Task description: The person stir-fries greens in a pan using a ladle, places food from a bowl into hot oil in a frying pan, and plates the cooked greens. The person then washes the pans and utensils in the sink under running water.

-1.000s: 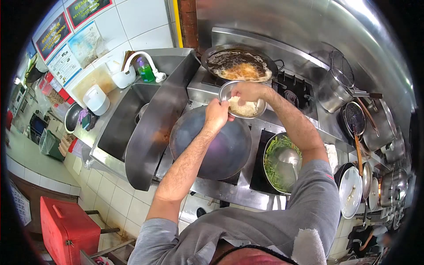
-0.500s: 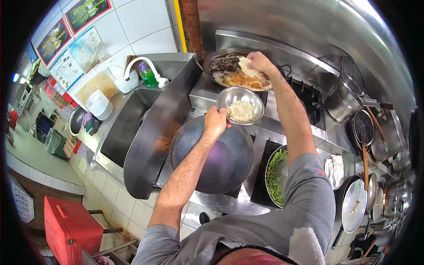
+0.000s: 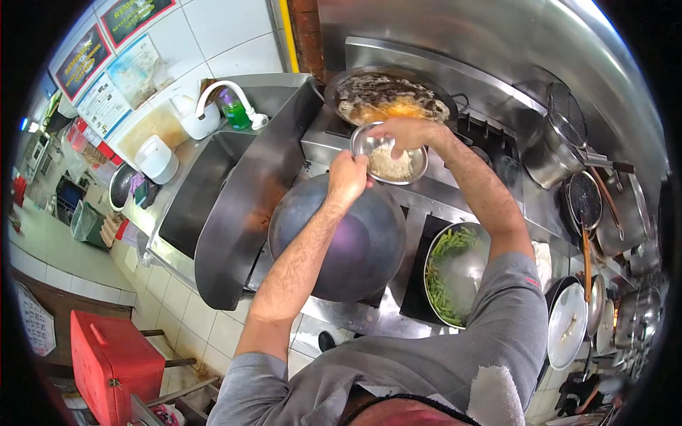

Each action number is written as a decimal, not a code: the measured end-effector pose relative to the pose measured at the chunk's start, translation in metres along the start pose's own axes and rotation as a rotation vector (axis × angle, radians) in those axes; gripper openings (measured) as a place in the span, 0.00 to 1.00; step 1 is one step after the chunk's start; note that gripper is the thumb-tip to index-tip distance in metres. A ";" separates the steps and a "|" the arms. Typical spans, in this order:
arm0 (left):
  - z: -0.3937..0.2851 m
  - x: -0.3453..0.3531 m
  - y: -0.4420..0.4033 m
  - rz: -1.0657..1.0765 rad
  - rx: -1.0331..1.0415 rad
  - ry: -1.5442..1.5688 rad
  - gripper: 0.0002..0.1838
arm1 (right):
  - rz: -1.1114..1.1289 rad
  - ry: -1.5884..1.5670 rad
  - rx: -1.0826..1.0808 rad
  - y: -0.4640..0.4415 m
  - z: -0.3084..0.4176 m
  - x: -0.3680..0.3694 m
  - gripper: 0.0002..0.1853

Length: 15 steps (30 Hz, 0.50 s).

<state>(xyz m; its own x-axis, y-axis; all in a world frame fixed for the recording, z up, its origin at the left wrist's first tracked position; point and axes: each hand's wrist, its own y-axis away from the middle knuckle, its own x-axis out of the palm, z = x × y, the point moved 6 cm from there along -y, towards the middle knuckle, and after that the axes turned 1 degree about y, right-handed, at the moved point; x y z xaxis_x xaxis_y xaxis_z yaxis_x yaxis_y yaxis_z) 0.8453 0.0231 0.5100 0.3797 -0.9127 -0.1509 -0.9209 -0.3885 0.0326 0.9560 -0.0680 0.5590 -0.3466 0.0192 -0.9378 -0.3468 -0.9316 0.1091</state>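
Observation:
My left hand (image 3: pixel 347 179) is closed on the near-left rim of a small metal bowl (image 3: pixel 419 167), holding it up between two woks. Inside lies pale, crumbly food (image 3: pixel 387 165), like breadcrumbs. My right hand (image 3: pixel 401 135) reaches over the bowl's far side, thumb pointing down toward the crumbs and fingers stretched to the left. I see nothing held in it; some fingertips are hard to make out. Just beyond the bowl, a wok of dark, bubbling oil (image 3: pixel 387 89) foams, with orange-gold froth at its near edge. A large dark wok (image 3: pixel 337 241) sits below my left forearm.
A steaming pan of green vegetables (image 3: pixel 449 284) stands right of the dark wok, partly behind my right arm. A metal splash guard (image 3: pixel 245 206) separates the woks from the sink (image 3: pixel 199 199). At right are a tall pot (image 3: pixel 550 160) and a wood-handled strainer (image 3: pixel 584 206).
My right hand has come back from the oil wok to the bowl. The pale food at its fingers over the oil is no longer seen there. The bowl has risen slightly in view.

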 end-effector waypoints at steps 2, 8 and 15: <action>-0.009 0.003 -0.001 -0.042 0.048 0.057 0.15 | 0.069 0.015 0.056 0.008 0.002 0.006 0.36; -0.013 0.022 -0.003 0.014 0.037 0.091 0.12 | 0.275 0.000 0.220 0.016 -0.016 0.010 0.39; -0.015 0.028 -0.002 0.026 0.035 0.033 0.12 | 0.290 0.130 0.211 0.001 -0.048 0.025 0.28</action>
<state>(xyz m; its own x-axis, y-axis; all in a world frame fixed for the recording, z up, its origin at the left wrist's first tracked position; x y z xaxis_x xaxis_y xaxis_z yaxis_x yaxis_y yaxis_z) 0.8591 -0.0035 0.5208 0.3577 -0.9264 -0.1174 -0.9328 -0.3604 0.0019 0.9886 -0.0855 0.5198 -0.3477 -0.2934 -0.8905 -0.4273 -0.7958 0.4291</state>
